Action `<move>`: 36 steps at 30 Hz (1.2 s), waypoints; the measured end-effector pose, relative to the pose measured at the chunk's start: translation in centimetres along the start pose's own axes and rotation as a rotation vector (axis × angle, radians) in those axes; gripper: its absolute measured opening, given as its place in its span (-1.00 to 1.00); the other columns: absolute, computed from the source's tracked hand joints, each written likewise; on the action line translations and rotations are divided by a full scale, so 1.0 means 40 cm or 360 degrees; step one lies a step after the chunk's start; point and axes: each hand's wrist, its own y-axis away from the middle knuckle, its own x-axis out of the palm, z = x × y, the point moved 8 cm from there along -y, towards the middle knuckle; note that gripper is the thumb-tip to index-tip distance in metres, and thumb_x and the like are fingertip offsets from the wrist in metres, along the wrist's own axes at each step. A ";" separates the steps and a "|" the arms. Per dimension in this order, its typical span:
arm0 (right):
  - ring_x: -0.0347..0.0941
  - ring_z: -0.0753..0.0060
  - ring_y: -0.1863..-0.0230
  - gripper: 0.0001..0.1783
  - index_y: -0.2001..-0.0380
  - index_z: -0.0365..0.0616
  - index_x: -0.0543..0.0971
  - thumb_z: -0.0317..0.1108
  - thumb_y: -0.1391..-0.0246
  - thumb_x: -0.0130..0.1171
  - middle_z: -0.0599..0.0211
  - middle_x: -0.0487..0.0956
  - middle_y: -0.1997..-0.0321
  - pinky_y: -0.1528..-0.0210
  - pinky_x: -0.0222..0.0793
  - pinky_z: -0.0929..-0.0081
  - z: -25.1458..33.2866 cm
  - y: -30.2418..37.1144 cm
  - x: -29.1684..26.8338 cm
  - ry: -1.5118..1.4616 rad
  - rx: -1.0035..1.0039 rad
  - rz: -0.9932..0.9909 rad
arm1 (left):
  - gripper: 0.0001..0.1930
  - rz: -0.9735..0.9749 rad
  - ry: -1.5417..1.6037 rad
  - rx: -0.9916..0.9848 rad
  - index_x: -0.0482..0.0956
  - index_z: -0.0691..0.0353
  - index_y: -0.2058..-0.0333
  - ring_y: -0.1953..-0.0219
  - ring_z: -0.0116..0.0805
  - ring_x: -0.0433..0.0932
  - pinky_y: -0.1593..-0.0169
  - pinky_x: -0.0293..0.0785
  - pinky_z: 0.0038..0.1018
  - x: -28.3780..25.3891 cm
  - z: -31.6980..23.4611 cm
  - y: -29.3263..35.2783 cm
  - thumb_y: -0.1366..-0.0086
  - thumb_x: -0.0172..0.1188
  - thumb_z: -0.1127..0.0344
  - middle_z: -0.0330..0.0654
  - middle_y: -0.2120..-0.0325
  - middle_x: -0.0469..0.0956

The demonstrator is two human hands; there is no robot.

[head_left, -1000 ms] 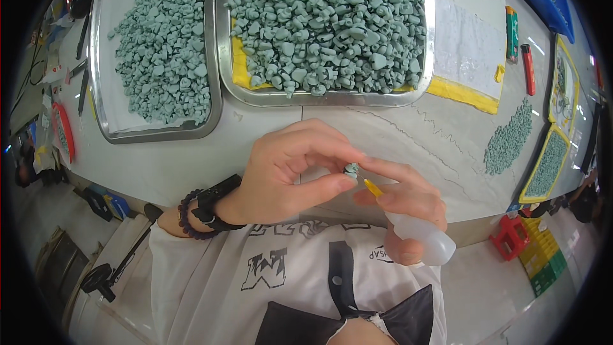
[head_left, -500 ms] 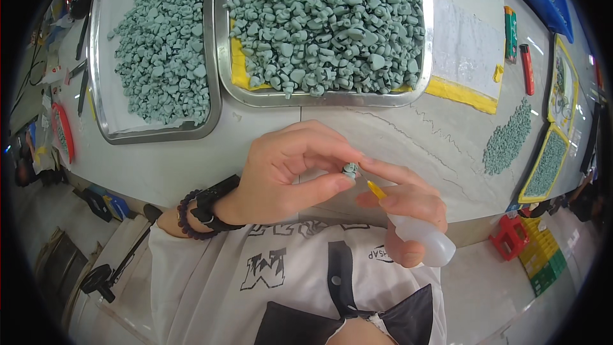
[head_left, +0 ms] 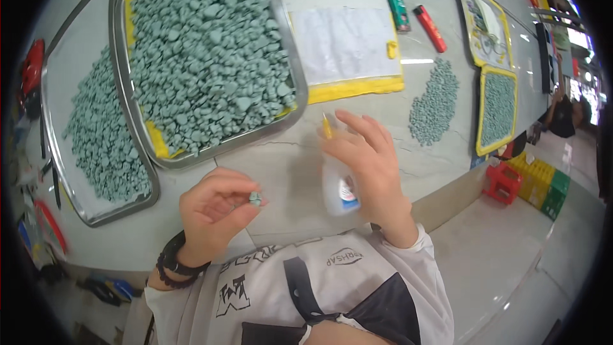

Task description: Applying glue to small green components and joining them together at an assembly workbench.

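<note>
My left hand (head_left: 214,207) pinches a small grey-green moulded piece (head_left: 255,199) between thumb and fingertips, above the table's near edge. To its right, my right hand (head_left: 370,163) has thumb and fingers about the neck of a translucent squeeze bottle (head_left: 335,185), which is upright with its yellow tip (head_left: 327,126) pointing up. Some of the right fingers are raised away from the bottle, and the palm side is hidden. Beyond my left hand, a metal tray (head_left: 220,151) is heaped with similar grey-green pieces.
A second metal tray (head_left: 96,222) of smaller pieces lies at the left. A yellow-edged white sheet (head_left: 348,45), a green tube (head_left: 396,6) and a red lighter-shaped object (head_left: 430,29) lie at the back. Loose pieces (head_left: 434,105) and a yellow-rimmed tray (head_left: 479,115) are at right.
My hands have moved apart. The squeeze bottle has gone from its tilt at the piece to upright, over the table. The view has turned rightward.
</note>
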 end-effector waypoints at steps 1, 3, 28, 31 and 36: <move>0.42 0.10 -0.03 -0.71 0.22 -0.13 0.53 -0.37 0.09 0.14 0.28 0.56 0.24 0.00 0.30 0.14 -0.009 -0.002 -0.011 0.0030 0.0012 -0.0015 | -0.71 0.0000 0.0008 0.0024 0.45 0.46 0.18 0.22 -0.35 0.48 0.11 0.51 -0.45 -0.002 0.003 0.003 -0.06 0.10 0.73 -0.02 0.21 0.40; 0.42 0.08 -0.02 -0.63 0.23 -0.08 0.54 -0.47 0.25 0.16 0.22 0.56 0.19 -0.03 0.27 0.15 -0.015 -0.007 -0.020 0.0269 -0.0058 0.0020 | -0.70 0.0015 0.0018 0.0051 0.46 0.48 0.17 0.22 -0.36 0.48 0.10 0.51 -0.47 -0.004 0.000 -0.009 -0.06 0.08 0.75 -0.01 0.19 0.40; 0.36 0.29 0.43 -0.72 0.54 -0.18 0.54 -0.61 0.49 0.31 0.32 0.42 0.45 0.35 0.29 0.29 0.136 -0.025 -0.088 -0.0476 -0.0305 -0.0210 | -0.64 0.0345 0.0132 -0.0220 0.46 0.45 0.09 0.20 -0.44 0.48 0.15 0.46 -0.55 0.056 0.020 0.003 -0.08 0.16 0.69 -0.09 0.21 0.44; 0.36 0.30 0.42 -0.70 0.51 -0.17 0.56 -0.62 0.49 0.31 0.33 0.42 0.44 0.36 0.28 0.32 0.140 -0.028 -0.028 -0.0406 -0.0264 -0.0219 | -0.63 0.0465 0.0224 -0.0215 0.45 0.45 0.07 0.20 -0.44 0.49 0.16 0.47 -0.54 0.077 0.024 0.008 -0.09 0.17 0.66 -0.10 0.22 0.45; 0.36 0.31 0.42 -0.67 0.46 -0.18 0.58 -0.62 0.47 0.31 0.34 0.42 0.44 0.37 0.27 0.33 0.143 -0.027 0.001 -0.0393 -0.0191 -0.0184 | -0.66 0.0436 0.0126 -0.0167 0.46 0.42 0.08 0.23 -0.43 0.50 0.16 0.49 -0.53 0.067 0.026 0.004 -0.12 0.17 0.63 -0.10 0.23 0.46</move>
